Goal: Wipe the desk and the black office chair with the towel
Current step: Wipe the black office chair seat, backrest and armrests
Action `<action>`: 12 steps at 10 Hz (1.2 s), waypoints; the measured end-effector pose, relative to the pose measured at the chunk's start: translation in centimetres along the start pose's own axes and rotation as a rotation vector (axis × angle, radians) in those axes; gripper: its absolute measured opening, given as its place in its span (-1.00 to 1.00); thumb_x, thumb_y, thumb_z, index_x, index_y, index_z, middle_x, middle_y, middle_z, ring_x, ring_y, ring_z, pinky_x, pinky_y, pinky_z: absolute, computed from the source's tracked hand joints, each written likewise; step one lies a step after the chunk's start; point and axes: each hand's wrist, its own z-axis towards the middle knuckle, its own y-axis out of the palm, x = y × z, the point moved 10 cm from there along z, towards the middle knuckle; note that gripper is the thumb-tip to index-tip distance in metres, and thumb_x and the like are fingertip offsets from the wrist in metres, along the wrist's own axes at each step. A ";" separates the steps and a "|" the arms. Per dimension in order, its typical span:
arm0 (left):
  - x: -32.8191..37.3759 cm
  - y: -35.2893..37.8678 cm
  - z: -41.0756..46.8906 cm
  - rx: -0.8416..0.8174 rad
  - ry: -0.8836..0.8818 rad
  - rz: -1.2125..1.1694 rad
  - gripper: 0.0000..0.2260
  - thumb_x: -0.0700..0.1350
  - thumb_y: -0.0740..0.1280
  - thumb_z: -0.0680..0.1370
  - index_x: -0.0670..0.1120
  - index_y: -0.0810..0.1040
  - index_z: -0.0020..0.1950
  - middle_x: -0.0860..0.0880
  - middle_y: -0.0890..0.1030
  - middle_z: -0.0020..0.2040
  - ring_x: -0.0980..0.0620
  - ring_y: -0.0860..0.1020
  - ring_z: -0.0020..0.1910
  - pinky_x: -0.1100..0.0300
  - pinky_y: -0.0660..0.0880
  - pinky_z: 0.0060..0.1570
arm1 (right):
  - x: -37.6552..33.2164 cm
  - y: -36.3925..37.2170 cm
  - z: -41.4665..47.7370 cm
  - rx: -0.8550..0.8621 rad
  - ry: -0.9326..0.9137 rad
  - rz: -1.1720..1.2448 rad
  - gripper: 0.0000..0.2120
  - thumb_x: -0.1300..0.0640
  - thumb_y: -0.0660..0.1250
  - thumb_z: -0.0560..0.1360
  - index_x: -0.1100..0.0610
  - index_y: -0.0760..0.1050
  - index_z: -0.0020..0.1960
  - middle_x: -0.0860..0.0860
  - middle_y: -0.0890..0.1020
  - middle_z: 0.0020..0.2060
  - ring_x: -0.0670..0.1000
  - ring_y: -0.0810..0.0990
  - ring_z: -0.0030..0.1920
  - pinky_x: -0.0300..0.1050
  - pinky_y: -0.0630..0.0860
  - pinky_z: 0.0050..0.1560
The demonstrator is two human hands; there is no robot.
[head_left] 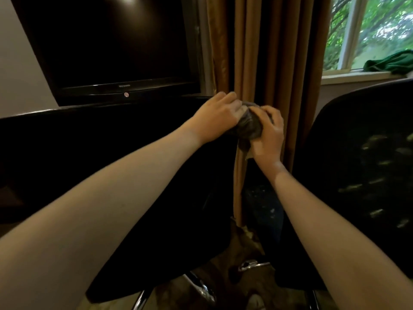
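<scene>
Television (107, 41) is sitting dark on the black desk (67, 135), taking up the upper left; the desk top is running as a dark band across the left half.

Brown curtain (263, 63) is hanging in long folds at centre, dropping past the desk's right end toward the floor.

Black office chair (362, 153) is standing at right, its surface carrying pale flecks.

A large black shape (167, 220) is filling the lower centre, with chrome legs (201, 289) glinting beneath it; cannot tell whether it belongs to the desk or to a second seat.

Window (368, 30) is showing green foliage at top right; a green cloth (393, 62) is lying bunched on the sill.

Both bare forearms are reaching forward from the bottom corners and meeting in front of the curtain.

Left hand (218, 118) is gripping the towel (249, 126) from the left, fingers curling over its top; right hand (269, 135) is clamping it from the right, thumb and fingers wrapping round the bunch.

The towel is grey, wadded into a ball between the two hands; it is being held up in front of the curtain, between desk and chair; a loose tail is hanging below the right palm.
</scene>
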 end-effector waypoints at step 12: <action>24.6 24.1 -26.6 -0.904 0.161 -0.154 -0.72 -0.23 0.16 0.59 -0.20 0.45 0.29 -0.10 0.53 0.19 -0.09 0.49 0.17 0.10 0.35 0.19 | 5.2 23.4 -33.7 -1.070 0.212 0.044 -0.79 0.36 0.16 0.56 0.19 0.51 0.08 0.13 0.55 -0.04 0.09 0.53 -0.01 -0.17 0.50 -0.09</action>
